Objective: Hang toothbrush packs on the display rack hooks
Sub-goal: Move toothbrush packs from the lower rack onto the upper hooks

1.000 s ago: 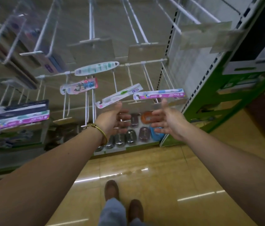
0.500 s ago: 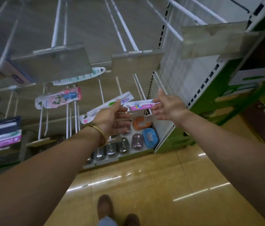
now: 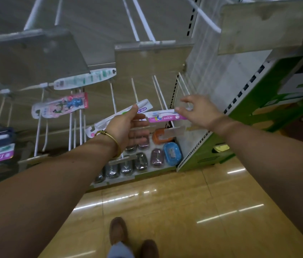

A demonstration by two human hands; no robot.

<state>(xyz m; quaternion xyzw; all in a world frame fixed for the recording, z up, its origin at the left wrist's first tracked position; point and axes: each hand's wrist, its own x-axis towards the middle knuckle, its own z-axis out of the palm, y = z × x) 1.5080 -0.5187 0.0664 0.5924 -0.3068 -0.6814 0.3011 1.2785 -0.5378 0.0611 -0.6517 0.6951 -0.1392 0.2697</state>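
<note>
Left hand (image 3: 128, 127): your thumb pins the white toothbrush pack (image 3: 144, 107), held tilted just below the rack hooks (image 3: 159, 93) | right hand (image 3: 201, 110): thumb on the pink pack (image 3: 163, 118), fingers loosely curled, grip unclear | neither pack on a hook

Glossy tan floor tiles (image 3: 165, 211) along the bottom of the frame mirrored strips of light. The hooks (image 3: 160, 94) across the upper half were thin metal wire with a smooth white coat, fronted by hazy clear plastic tag holders (image 3: 152, 60). At centre, a white toothbrush pack (image 3: 109, 121) and a pink toothbrush pack (image 3: 165, 117) were shiny clear plastic over printed card. A bracelet (image 3: 109, 135) left of centre was polished gold-coloured metal. Below it, soap cases (image 3: 172, 153) were glossy plastic. The rack panel (image 3: 212, 75) at right was matt white perforated metal. Brown shoes (image 3: 118, 229) at the bottom looked matt.
</note>
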